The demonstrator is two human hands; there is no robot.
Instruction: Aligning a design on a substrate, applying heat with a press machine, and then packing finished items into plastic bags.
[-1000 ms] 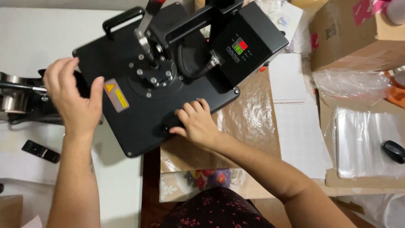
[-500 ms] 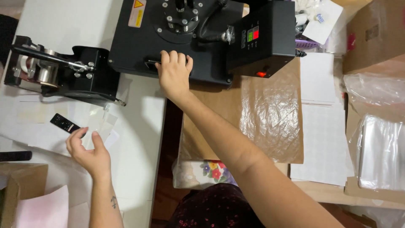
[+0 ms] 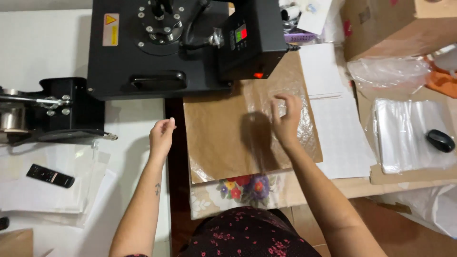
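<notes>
A big black press machine [image 3: 157,47] sits at the top of the white table [image 3: 43,43]. Below it lies a brown paper sheet [image 3: 214,138] with a crinkly clear plastic sheet [image 3: 304,128] on top. The right hand [image 3: 285,121] hovers over the plastic, its fingers spread and bent, holding nothing. The left hand [image 3: 162,135] floats at the paper's left edge, fingertips bunched together. A small black remote [image 3: 50,175] lies far left.

The heat press [image 3: 143,52] is matt black metal; the brown paper sheet [image 3: 219,133] looks smooth, under glossy, crinkled clear plastic film [image 3: 295,119].
</notes>
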